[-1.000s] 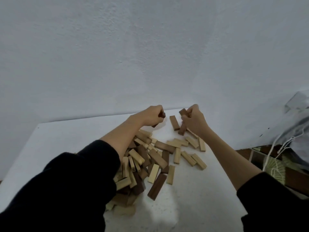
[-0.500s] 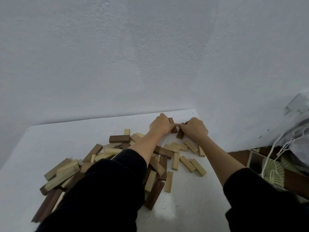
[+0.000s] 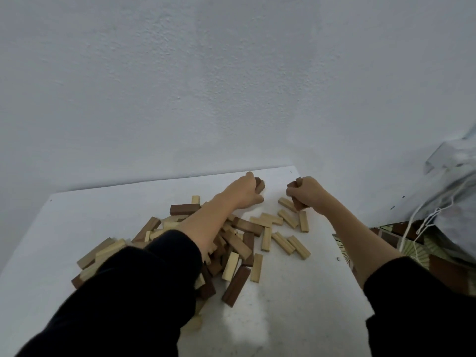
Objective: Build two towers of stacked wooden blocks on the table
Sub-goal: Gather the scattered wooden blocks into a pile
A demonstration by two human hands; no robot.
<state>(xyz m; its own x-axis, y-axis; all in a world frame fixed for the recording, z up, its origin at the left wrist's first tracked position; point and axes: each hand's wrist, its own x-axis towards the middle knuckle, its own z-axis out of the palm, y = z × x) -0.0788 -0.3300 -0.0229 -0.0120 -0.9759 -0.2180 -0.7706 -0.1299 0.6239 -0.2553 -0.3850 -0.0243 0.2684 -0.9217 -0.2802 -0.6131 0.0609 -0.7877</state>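
You are at the start: no tower stands yet. Your left hand (image 3: 244, 189) and right hand (image 3: 306, 193) each grip dark blocks at the far tabletop (image 3: 108, 210); the loose pile (image 3: 231, 243) lies nearer. Next, set them flat, well apart, as two bases.

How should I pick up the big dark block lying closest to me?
Pinch the dark block across its two long sides near the middle, coming straight down from above. It lies flat on the table, with bare space on its right; a pale block crowds its far left.
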